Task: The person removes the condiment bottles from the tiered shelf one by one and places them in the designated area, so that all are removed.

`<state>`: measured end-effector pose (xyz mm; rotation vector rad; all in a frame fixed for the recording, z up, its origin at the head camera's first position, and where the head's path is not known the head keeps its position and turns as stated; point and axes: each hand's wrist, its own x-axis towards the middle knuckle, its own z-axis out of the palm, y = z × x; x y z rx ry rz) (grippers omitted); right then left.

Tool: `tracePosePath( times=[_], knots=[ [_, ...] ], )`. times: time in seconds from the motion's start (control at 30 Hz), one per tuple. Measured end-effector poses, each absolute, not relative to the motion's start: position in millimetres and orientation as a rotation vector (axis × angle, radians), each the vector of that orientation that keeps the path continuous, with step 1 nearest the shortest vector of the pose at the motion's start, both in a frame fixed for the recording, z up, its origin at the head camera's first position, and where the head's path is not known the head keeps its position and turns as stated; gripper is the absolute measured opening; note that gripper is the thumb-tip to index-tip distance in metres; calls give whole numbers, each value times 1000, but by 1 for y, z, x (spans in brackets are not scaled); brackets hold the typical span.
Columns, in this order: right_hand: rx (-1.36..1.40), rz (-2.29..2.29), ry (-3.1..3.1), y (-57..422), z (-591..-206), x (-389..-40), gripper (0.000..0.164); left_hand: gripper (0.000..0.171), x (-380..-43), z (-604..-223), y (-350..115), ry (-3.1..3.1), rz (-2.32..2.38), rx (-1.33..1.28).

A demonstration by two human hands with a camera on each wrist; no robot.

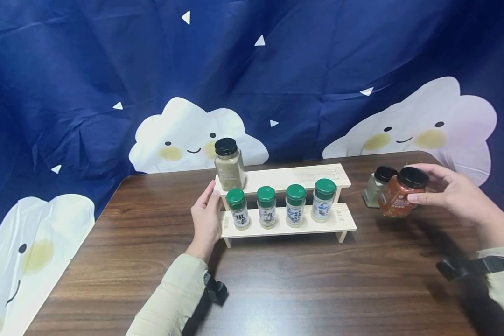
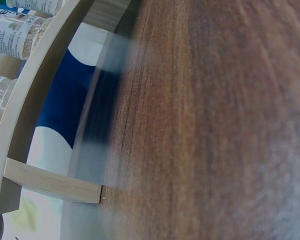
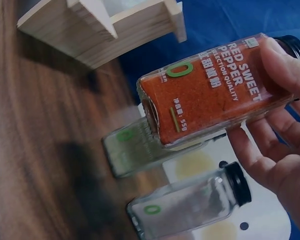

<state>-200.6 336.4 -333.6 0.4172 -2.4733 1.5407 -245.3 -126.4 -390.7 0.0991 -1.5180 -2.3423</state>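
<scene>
My right hand [image 1: 455,191] grips a jar of red sweet pepper powder [image 3: 205,90] by its upper part, below the black lid. The jar is tilted and raised above the table in the right wrist view. Beyond it stand a black-lidded jar of greenish powder [image 1: 374,192] and a jar of greyish powder [image 3: 185,205], the latter mostly hidden in the head view. With fairly straight fingers, my left hand [image 1: 206,219] touches the left end of a two-step wooden spice rack [image 1: 285,178]. On its upper step, a tall black-lidded jar [image 1: 230,171] stands at the left.
Several small green-capped spice bottles [image 1: 295,207] line the lower step of the rack. The brown wooden table [image 1: 285,280] extends in front. Behind its far edge hangs a blue cloth [image 1: 294,70] with cloud faces.
</scene>
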Motion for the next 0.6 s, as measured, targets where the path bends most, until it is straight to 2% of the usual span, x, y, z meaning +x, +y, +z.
tracePosePath(
  times=[0.3,0.5,0.6],
  knots=[
    [572,1577,-2431,348,-362,-202,65,39,-246,-390,-126,-1519,-2338,91],
    [620,1862,-2322,379,-407,-224,68,39,-246,-391,-127,-1518,-2348,87],
    [627,1966,-2266,378,-411,-224,67,39,-246,-391,-127,-1516,-2348,82]
  ],
)
